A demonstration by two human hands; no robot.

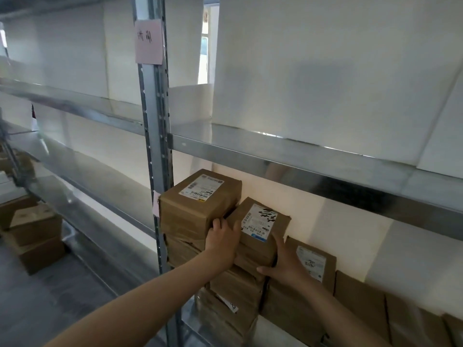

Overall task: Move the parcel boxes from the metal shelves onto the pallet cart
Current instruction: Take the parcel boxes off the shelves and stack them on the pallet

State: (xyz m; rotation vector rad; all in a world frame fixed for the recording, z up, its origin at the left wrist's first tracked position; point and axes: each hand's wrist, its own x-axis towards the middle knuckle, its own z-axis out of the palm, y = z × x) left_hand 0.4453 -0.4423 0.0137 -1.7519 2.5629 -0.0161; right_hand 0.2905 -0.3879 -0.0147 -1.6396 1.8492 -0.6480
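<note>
A person reaches with both bare arms into a metal shelf unit where brown cardboard parcels are stacked against a pale wall. A grey perforated upright post stands just left of the stacks, with a pink paper note stuck high on it bearing handwritten characters too blurred to read. A taller box sits at the left, touching the post, topped by a white shipping label with a barcode; its print is too small to make out. Further boxes line the shelf to the right, and more cartons are piled on the floor at far left. The shelves above hold only white panels. The small parcel on top of the middle stack carries a white label with a black scrawl and a blue strip. The left hand is pressed against its left side, fingers curled into the gap beside the taller box; the right hand clasps its right front corner, thumb below. The parcel rests on the stack beneath it, on the shelf.
</note>
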